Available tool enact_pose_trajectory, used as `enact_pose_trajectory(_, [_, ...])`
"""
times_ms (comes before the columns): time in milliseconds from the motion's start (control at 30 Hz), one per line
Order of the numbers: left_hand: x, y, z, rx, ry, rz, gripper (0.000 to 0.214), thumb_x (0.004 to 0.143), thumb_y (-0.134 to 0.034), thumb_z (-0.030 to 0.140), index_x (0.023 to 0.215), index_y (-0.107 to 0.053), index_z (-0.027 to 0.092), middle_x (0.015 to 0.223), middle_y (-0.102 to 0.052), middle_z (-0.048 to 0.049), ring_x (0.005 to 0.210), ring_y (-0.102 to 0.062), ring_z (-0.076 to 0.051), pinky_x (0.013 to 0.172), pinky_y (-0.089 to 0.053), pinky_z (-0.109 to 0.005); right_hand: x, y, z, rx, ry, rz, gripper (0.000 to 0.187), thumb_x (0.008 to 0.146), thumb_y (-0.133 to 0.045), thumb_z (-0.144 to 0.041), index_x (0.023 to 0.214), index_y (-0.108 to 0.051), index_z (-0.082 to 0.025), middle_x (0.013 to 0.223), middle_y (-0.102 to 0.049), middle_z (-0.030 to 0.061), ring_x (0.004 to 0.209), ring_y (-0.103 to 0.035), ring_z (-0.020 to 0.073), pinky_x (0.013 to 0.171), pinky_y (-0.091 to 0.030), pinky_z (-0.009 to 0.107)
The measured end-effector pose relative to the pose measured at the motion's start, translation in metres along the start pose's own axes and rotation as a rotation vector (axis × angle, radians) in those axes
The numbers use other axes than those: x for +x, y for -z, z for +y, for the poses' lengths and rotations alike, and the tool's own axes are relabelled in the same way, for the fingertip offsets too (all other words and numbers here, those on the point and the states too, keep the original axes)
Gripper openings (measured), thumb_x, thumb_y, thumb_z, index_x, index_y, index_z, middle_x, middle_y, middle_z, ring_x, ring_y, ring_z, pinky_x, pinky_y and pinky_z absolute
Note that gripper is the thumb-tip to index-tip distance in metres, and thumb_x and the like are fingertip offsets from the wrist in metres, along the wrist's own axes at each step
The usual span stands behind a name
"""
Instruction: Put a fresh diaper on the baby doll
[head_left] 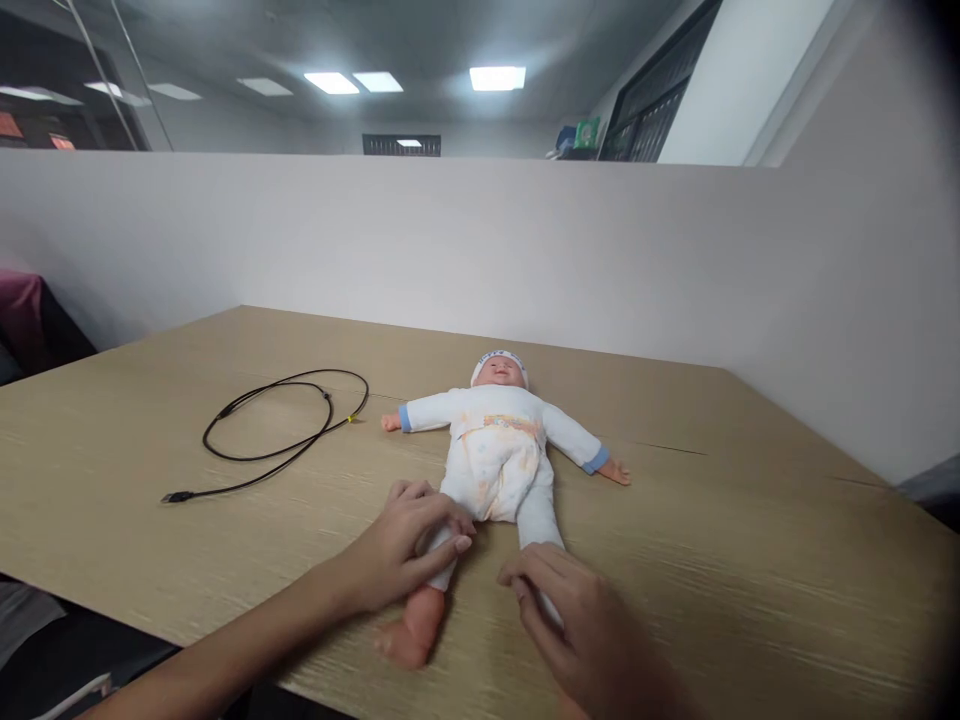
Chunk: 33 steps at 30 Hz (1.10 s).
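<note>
A baby doll (495, 450) in a white top and trousers lies on its back on the wooden table, arms spread and head pointing away from me. Blue cuffs edge its sleeves, and a white band with lettering goes round its head. My left hand (416, 545) is curled over the doll's leg on the left, around the white trouser leg above the bare foot (416, 630). On the other leg, my right hand (574, 620) has its fingers bent round the lower trouser leg and hides that foot. The right hand is slightly blurred.
A black USB cable (274, 458) lies in loose loops on the table (712, 560), left of the doll. Behind the table stands a white partition (420, 240) with glass above it. Dark cloth items show beyond the table's left edge.
</note>
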<state>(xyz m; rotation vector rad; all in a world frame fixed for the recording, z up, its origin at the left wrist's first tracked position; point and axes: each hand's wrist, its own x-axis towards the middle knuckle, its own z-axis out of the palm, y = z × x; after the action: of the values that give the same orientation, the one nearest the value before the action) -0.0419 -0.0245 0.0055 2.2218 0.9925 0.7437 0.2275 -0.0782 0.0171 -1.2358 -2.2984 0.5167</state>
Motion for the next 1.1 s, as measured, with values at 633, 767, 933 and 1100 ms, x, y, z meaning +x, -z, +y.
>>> enact_pose_trajectory(633, [0.047,-0.020,-0.003,0.110,-0.028,0.205,0.004,0.098,-0.073,0.026,0.100,-0.070,0.024,0.123,-0.074,-0.0058,0.113,-0.068,-0.027,0.099,-0.048,-0.040,0.034,-0.016,0.025,-0.246,-0.223,0.287,0.015,0.101,-0.060,-0.031,0.110,-0.070,-0.024,0.111,-0.076,0.0051,0.087,-0.073,0.0243,0.069,-0.046,0.034])
enact_pose_trajectory(767, [0.047,-0.019,-0.006,0.023,-0.041,0.237,0.005,0.096,-0.074,0.023,0.101,-0.075,0.025,0.129,-0.074,-0.0074,0.120,-0.068,-0.028,0.107,-0.048,-0.043,0.031,-0.013,0.022,-0.318,-0.167,0.275,0.022,0.103,-0.054,-0.027,0.117,-0.071,-0.024,0.145,-0.070,0.0087,0.096,-0.077,0.0254,0.071,-0.050,0.035])
enact_pose_trajectory(933, [0.048,-0.021,-0.013,-0.174,0.002,0.279,0.008,0.092,-0.081,0.029,0.097,-0.077,0.024,0.121,-0.077,-0.0066,0.119,-0.068,-0.029,0.109,-0.047,-0.044,0.037,-0.008,0.017,-0.189,-0.186,0.242,0.018,0.100,-0.058,-0.028,0.115,-0.067,-0.024,0.135,-0.074,0.0073,0.094,-0.076,0.0252,0.073,-0.051,0.035])
enact_pose_trajectory(1100, [0.047,-0.027,-0.018,-0.356,0.167,0.357,0.032,0.086,-0.088,0.038,0.108,-0.070,0.023,0.109,-0.075,-0.0030,0.099,-0.066,-0.024,0.089,-0.049,-0.037,0.053,-0.008,0.022,0.011,-0.311,0.296,0.021,0.094,-0.065,-0.036,0.110,-0.060,-0.023,0.095,-0.076,0.0039,0.071,-0.067,0.0217,0.061,-0.042,0.030])
